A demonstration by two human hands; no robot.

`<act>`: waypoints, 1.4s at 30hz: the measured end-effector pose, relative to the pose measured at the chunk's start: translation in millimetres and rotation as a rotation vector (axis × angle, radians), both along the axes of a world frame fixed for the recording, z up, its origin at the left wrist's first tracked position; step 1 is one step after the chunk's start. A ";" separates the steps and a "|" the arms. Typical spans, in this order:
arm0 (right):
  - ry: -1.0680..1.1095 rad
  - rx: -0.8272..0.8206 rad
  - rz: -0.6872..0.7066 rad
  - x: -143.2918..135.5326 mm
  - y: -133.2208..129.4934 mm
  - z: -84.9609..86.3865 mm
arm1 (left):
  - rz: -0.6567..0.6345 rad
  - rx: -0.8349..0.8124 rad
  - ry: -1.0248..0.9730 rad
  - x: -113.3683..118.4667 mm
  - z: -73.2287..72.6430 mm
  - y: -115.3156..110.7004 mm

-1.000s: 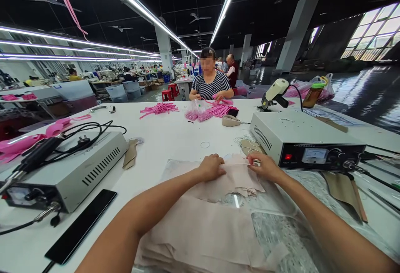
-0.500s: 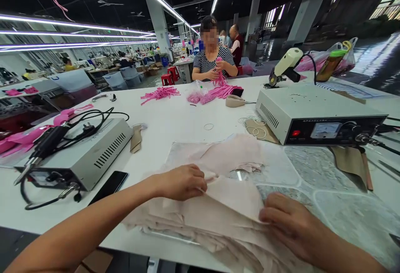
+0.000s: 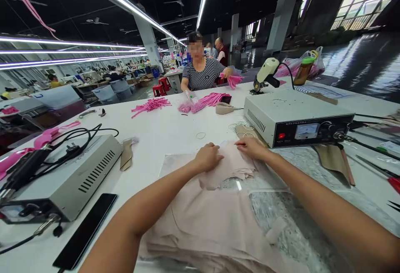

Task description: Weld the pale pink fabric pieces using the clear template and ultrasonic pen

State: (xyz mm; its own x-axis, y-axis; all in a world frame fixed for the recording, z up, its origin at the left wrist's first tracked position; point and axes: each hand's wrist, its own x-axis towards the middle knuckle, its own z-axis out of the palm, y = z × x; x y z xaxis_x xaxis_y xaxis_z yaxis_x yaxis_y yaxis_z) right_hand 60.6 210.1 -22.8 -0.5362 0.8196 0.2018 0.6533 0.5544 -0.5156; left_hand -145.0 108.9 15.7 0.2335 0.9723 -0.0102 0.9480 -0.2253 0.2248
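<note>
Two piles of thin pale pink fabric pieces lie before me. My left hand is at the left edge of the far fabric pile, its fingers bent on the top fabric piece. Across from it, my right hand pinches that piece's far right corner, fingers and thumb close together. Nearer to me is the larger near pile of fabric, its layers uneven along the front edge; neither hand touches it. Both piles rest partly on a clear sheet with a grey marbled pattern.
Grey control boxes stand at right and left, with cables. A black phone lies at left. Scissors lie at far right. Across the table a person in a striped top handles pink strips.
Both hands have moved from the near pile out to the far pile, carrying a fabric piece. My view has shifted. The person opposite has swung a bunch of pink strips to the right.
</note>
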 end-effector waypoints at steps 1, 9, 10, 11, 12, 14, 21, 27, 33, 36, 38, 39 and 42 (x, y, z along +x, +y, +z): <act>-0.001 0.006 -0.002 0.4 0.4 -3.6 | 0.006 0.000 0.012 2.6 -5.6 5.0; 0.142 0.148 0.046 12.9 -12.4 0.6 | 0.033 0.046 -0.021 -2.2 -9.6 9.2; 0.159 0.158 0.052 13.5 -13.4 2.0 | 0.023 0.050 -0.035 -1.4 -8.6 9.2; 0.172 0.163 0.059 14.0 -14.0 3.0 | 0.008 0.054 -0.049 0.2 -8.0 9.7; 0.181 0.164 0.065 14.5 -14.4 3.8 | -0.008 0.057 -0.064 2.4 -7.8 10.7; 0.193 0.160 0.076 15.7 -14.4 4.8 | -0.029 0.056 -0.089 8.1 -8.6 14.5; 0.216 0.100 0.088 24.2 -9.4 5.5 | 0.036 0.041 -0.135 20.2 -11.9 32.1; 0.236 0.039 0.067 36.4 -9.0 7.5 | 0.017 0.088 -0.178 19.3 -3.2 26.3; 0.303 -0.028 -0.013 47.7 -27.9 33.8 | -0.005 0.101 -0.278 27.1 10.8 16.5; 0.351 -0.125 -0.054 59.5 -47.8 52.3 | -0.030 0.071 -0.354 31.8 22.5 8.4; 0.399 -0.212 -0.068 71.4 -66.9 63.1 | -0.079 0.028 -0.398 36.1 33.4 0.3; 0.426 -0.253 -0.076 78.4 -78.1 66.8 | -0.115 -0.011 -0.432 39.0 39.0 -4.3; 0.526 -0.371 -0.128 100.5 -114.9 66.6 | -0.255 -0.193 -0.529 52.4 49.7 -16.9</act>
